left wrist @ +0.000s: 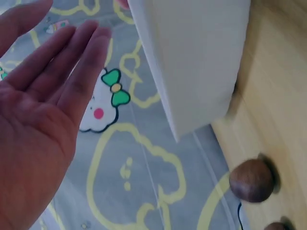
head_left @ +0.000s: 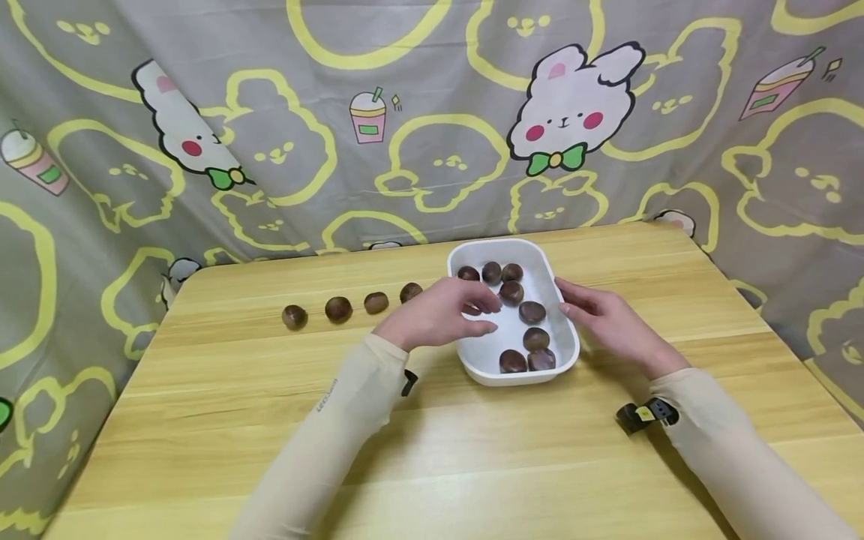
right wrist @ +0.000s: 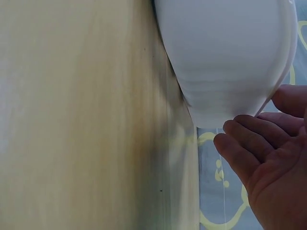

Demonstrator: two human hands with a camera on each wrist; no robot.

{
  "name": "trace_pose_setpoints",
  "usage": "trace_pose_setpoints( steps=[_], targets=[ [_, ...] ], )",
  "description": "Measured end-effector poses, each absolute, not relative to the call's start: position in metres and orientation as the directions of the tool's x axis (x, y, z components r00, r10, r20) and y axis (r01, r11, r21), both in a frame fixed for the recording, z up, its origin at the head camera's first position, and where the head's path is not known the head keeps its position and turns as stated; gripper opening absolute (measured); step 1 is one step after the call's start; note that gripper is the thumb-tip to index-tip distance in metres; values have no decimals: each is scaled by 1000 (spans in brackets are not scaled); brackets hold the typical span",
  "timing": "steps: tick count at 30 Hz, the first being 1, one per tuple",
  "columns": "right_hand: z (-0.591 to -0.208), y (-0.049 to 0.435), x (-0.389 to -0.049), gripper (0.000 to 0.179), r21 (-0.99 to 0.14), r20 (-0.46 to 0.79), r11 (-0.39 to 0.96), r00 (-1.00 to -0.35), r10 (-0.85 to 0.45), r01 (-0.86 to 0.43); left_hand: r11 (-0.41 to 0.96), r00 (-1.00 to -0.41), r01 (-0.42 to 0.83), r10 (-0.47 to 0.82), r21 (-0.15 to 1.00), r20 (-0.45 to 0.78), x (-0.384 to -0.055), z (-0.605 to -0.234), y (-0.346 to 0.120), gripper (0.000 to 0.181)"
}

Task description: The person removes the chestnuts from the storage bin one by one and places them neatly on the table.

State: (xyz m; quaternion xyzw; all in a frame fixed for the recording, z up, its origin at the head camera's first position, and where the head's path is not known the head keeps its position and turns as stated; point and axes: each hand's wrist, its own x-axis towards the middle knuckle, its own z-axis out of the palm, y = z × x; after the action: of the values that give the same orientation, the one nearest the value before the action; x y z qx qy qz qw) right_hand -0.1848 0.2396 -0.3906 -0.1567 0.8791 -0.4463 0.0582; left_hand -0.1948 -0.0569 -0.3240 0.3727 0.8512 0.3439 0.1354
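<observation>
A white rectangular tub [head_left: 502, 379] stands on the table with several brown chestnuts [head_left: 532, 312] in it. My left hand [head_left: 442, 311] reaches over the tub's left side, thumb and fingers spread apart with nothing between them. In the left wrist view its palm and long fingers show beside the tub's outer wall [left wrist: 192, 57]. My right hand [head_left: 607, 319] holds the tub at its right edge. The right wrist view has the thumb [right wrist: 290, 99] at the rim and the fingertips along the outer wall. Part of the tub's left side is hidden behind my left hand.
Left of the tub, several chestnuts [head_left: 339, 309] lie in a row on the wooden table [head_left: 439, 480]; my left hand partly covers the row's near end. A grey patterned curtain [head_left: 432, 97] hangs close behind the table and along its sides.
</observation>
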Motion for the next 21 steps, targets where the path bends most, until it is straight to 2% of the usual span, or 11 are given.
trace_pose_setpoints(
  steps=[4,8,12,21],
  targets=[
    [-389,241,-184,53,-808,37,546,-944,-329,-222,495,-628,551,776,672,-57,-196,-330,-45,25],
    [-387,240,-184,53,-809,34,546,-944,-328,-218,507,-586,622,807,597,-75,-196,-334,-36,30],
    [-386,238,-184,52,-810,42,540,-942,-334,-228,548,-588,644,801,534,-112,-195,-337,-30,33],
    [-390,238,-183,52,-808,40,543,-941,-335,-228,575,-573,631,798,521,-186,-194,-353,-12,31]
  ],
)
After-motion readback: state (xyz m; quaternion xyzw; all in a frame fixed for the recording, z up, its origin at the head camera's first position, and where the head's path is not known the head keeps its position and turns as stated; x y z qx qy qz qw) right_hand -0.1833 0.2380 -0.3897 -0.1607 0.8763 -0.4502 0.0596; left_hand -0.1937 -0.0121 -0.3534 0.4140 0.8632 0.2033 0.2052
